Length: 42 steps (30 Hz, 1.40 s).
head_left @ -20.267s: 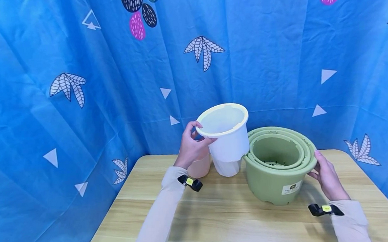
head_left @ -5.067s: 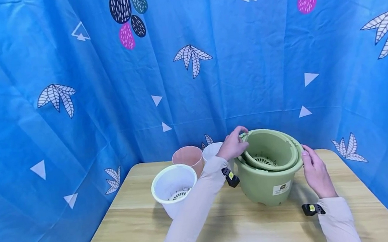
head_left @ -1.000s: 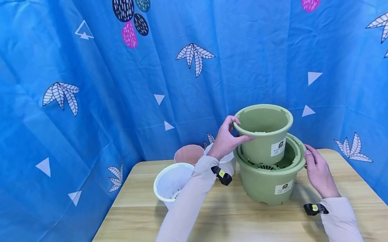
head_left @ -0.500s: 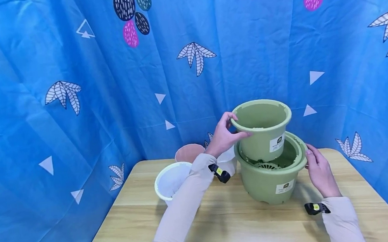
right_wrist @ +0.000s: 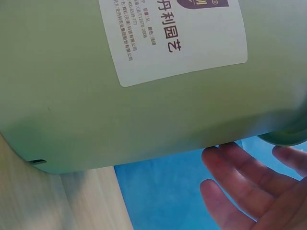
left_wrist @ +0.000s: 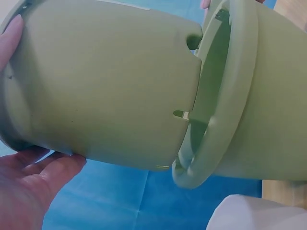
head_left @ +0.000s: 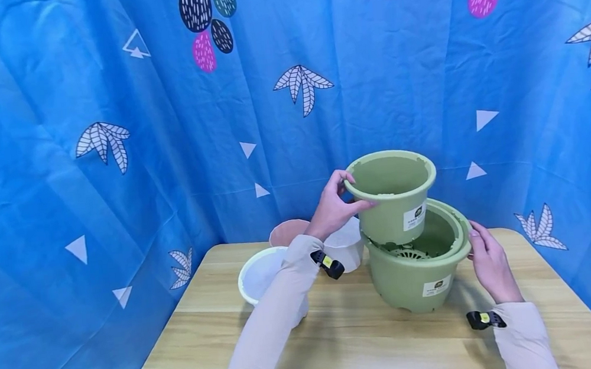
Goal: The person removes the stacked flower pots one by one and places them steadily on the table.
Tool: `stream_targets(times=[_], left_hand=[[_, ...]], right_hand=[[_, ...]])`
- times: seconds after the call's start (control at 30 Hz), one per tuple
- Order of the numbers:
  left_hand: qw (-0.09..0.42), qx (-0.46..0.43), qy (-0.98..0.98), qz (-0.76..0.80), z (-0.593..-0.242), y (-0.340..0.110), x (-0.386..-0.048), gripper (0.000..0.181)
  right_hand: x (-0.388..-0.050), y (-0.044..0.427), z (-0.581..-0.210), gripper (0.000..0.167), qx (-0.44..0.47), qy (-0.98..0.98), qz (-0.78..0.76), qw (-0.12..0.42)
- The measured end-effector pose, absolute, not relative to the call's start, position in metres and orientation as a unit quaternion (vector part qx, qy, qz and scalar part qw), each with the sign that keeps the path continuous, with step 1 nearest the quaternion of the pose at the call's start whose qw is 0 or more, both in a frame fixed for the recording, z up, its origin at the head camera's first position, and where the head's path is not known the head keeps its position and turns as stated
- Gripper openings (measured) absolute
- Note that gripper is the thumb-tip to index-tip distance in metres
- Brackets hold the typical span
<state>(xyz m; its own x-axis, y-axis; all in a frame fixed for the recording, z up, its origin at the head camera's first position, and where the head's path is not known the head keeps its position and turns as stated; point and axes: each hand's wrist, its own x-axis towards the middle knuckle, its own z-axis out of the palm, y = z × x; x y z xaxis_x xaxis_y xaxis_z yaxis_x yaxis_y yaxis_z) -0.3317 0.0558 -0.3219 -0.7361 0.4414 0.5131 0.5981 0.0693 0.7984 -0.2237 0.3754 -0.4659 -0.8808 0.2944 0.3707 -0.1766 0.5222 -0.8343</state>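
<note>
A smaller green flowerpot [head_left: 384, 220], with a white label on its side, is raised over a stack of larger green pots. My left hand [head_left: 332, 207] grips its rim, thumb on the near side. Its base is still over the stack's left part, and the left wrist view shows notches in its bottom edge. Below, the large green flowerpot [head_left: 409, 289] stands on the table with another green pot [head_left: 441, 233] nested in it; a slotted bottom shows inside. My right hand [head_left: 491, 263] holds the large pot's right rim, fingers against its outer side [right_wrist: 230, 158].
A white flowerpot [head_left: 303, 311] stands at the left, partly behind my left forearm. Behind it are a pink pot [head_left: 289, 231] and another white pot [head_left: 346, 255]. A blue patterned curtain [head_left: 371, 82] encloses the wooden table [head_left: 365, 350] at the back and sides.
Earlier my left hand held a white pot, which now stands at the left. Since then it has drawn the smaller green pot up from the stack and slightly left. My right hand stays put.
</note>
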Motion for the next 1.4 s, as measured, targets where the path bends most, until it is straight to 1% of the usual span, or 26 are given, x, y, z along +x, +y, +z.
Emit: stream_targets(times=[0.53,0.8,0.97,1.1,1.4], left_hand=[[0.073,-0.341,-0.725,-0.594,-0.314,0.024,-0.323,0.053],[0.054,-0.315,-0.712,-0.625,-0.315,0.01,-0.315,0.06],[0.07,-0.303,-0.728,-0.611,-0.32,-0.001,-0.312,0.062],[0.091,-0.289,-0.745,-0.594,-0.324,-0.01,-0.31,0.058],[0.094,-0.247,-0.775,-0.574,-0.334,-0.03,-0.302,0.063]], right_hand=[[-0.224,0.376,-0.466,0.058,-0.04,-0.838,0.492,0.233],[-0.224,0.376,-0.465,0.059,-0.042,-0.835,0.497,0.231],[-0.223,0.375,-0.465,0.06,-0.04,-0.834,0.501,0.229],[-0.224,0.376,-0.467,0.058,-0.04,-0.836,0.497,0.23],[-0.226,0.377,-0.469,0.057,-0.033,-0.836,0.495,0.233]])
